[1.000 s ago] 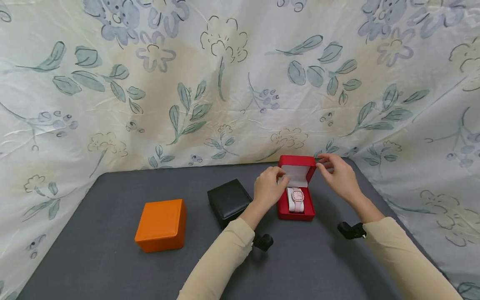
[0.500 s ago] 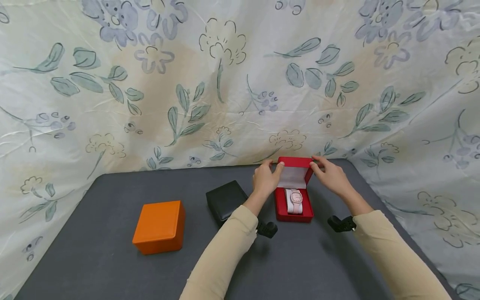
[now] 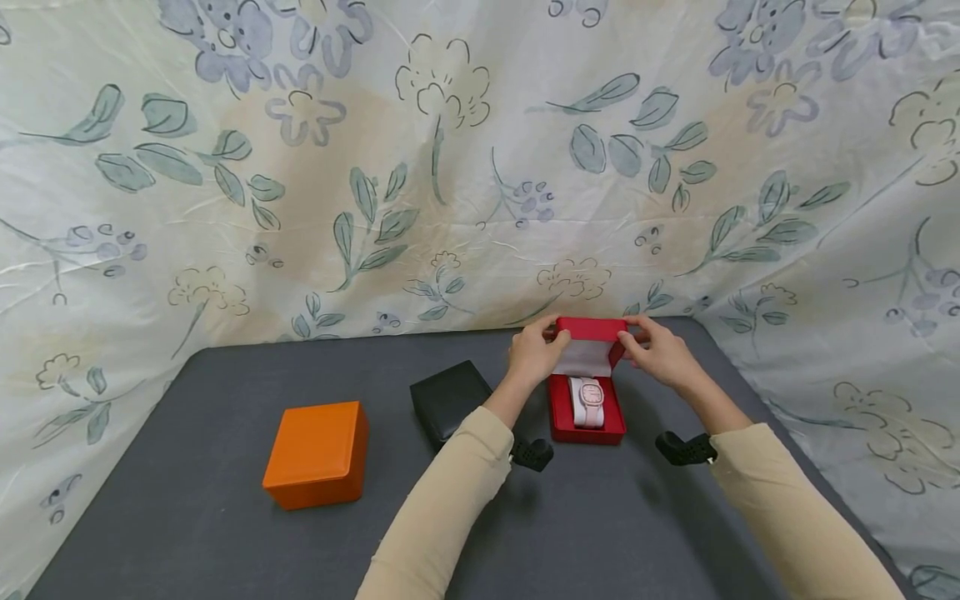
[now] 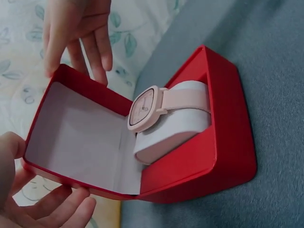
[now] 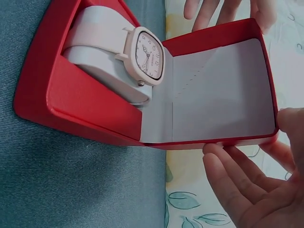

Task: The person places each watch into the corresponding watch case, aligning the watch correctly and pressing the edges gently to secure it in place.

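Observation:
A red watch box [image 3: 587, 435] stands on the dark table with its lid [image 3: 591, 328] raised. Strapped round a white cushion inside is a pale pink wristwatch [image 3: 592, 394], its square face toward me. My left hand [image 3: 534, 354] pinches the lid's left corner, thumb at the front rim and fingers along the outer side. At the opposite corner my right hand [image 3: 660, 354] holds the lid in the same way. In the right wrist view, the right thumb [image 5: 290, 123] presses the rim, with the other fingers under the lid's side. The white lining [image 4: 80, 137] shows between both hands.
A black box [image 3: 453, 398], closed, sits left of the red one, partly behind my left forearm. Farther left is a closed orange box [image 3: 318, 454]. Behind the table [image 3: 202, 533] hangs a floral cloth [image 3: 465, 208].
Both hands have come onto the lid's two corners; the left moved from in front of the lid to its left side. The lid leans slightly lower, and the watch stays in place.

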Demonstrator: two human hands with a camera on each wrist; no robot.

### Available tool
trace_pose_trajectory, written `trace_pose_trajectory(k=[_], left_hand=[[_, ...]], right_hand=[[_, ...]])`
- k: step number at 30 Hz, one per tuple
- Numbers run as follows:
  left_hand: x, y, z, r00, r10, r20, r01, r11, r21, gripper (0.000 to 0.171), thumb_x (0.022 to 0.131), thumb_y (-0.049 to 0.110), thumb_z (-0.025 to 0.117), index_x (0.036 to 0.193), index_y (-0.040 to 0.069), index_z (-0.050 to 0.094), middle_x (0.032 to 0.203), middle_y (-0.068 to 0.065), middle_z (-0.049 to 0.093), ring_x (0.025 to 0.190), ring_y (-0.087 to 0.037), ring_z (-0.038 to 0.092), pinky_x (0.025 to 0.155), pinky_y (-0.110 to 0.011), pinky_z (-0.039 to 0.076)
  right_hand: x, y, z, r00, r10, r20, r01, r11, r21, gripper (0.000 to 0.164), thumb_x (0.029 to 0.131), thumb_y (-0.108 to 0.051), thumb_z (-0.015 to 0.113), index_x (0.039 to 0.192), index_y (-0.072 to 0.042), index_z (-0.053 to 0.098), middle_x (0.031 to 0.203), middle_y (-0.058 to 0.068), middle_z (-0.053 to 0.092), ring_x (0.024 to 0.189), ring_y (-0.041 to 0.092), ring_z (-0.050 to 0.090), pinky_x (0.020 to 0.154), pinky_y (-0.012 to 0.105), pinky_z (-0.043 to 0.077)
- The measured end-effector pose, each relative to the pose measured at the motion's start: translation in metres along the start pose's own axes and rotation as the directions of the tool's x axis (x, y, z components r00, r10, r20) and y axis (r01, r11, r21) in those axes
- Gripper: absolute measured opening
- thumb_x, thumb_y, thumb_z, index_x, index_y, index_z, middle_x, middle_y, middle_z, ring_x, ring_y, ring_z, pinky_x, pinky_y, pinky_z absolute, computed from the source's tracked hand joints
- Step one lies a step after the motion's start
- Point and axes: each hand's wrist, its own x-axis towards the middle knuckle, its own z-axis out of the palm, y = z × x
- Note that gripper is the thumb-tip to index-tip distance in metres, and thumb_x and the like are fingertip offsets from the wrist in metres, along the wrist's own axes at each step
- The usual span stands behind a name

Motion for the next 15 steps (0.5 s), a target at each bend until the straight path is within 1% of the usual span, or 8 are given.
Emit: trace_pose_trajectory(k=[4, 7, 11, 13, 15], left_hand=[[-0.004, -0.002, -0.005, 0.998, 0.043, 0.040, -0.044, 0.999, 0.018, 0.038, 0.089, 0.030, 0.053, 0.127, 0.022, 0.057, 0.110, -0.001, 0.065, 0.099, -0.018, 0.059, 0.085, -0.041, 0.043], [-0.009, -0.002, -0.008, 0.996, 0.061, 0.071, -0.064, 0.997, 0.039, 0.038, 0.089, 0.029, 0.055, 0.125, 0.021, 0.057, 0.104, -0.002, 0.066, 0.089, -0.015, 0.060, 0.077, -0.035, 0.043], [-0.016, -0.003, -0.010, 0.992, 0.076, 0.102, -0.085, 0.993, 0.085, 0.038, 0.088, 0.030, 0.059, 0.125, 0.021, 0.057, 0.097, -0.001, 0.067, 0.076, -0.012, 0.058, 0.067, -0.027, 0.041], [-0.019, -0.002, -0.011, 0.991, 0.078, 0.108, -0.090, 0.990, 0.109, 0.037, 0.088, 0.030, 0.060, 0.123, 0.022, 0.058, 0.096, 0.000, 0.067, 0.074, -0.010, 0.056, 0.066, -0.027, 0.041], [-0.022, -0.002, -0.012, 0.991, 0.084, 0.107, -0.097, 0.987, 0.129, 0.035, 0.086, 0.029, 0.061, 0.120, 0.022, 0.060, 0.096, 0.000, 0.067, 0.075, -0.011, 0.057, 0.070, -0.028, 0.043]], right_hand=[[-0.006, 0.001, 0.000, 0.999, -0.035, 0.010, 0.034, 0.999, 0.011, 0.052, 0.094, -0.034, 0.049, 0.135, -0.005, 0.035, 0.118, 0.029, 0.055, 0.088, 0.027, 0.067, 0.073, 0.040, 0.055], [-0.013, 0.003, 0.001, 0.998, -0.069, 0.007, 0.069, 0.998, -0.011, 0.049, 0.094, -0.031, 0.051, 0.132, -0.004, 0.037, 0.116, 0.028, 0.057, 0.087, 0.027, 0.067, 0.072, 0.040, 0.055], [-0.021, 0.003, 0.003, 0.991, -0.133, -0.015, 0.131, 0.989, -0.066, 0.043, 0.092, -0.023, 0.055, 0.127, -0.003, 0.039, 0.112, 0.028, 0.058, 0.088, 0.032, 0.065, 0.068, 0.041, 0.055], [-0.025, 0.003, 0.004, 0.987, -0.159, -0.024, 0.156, 0.983, -0.096, 0.041, 0.091, -0.019, 0.057, 0.124, -0.002, 0.040, 0.110, 0.029, 0.059, 0.088, 0.034, 0.065, 0.066, 0.041, 0.054], [-0.028, 0.002, 0.005, 0.983, -0.180, -0.030, 0.176, 0.978, -0.112, 0.039, 0.090, -0.016, 0.058, 0.121, -0.001, 0.040, 0.108, 0.028, 0.059, 0.086, 0.034, 0.064, 0.064, 0.040, 0.054]])
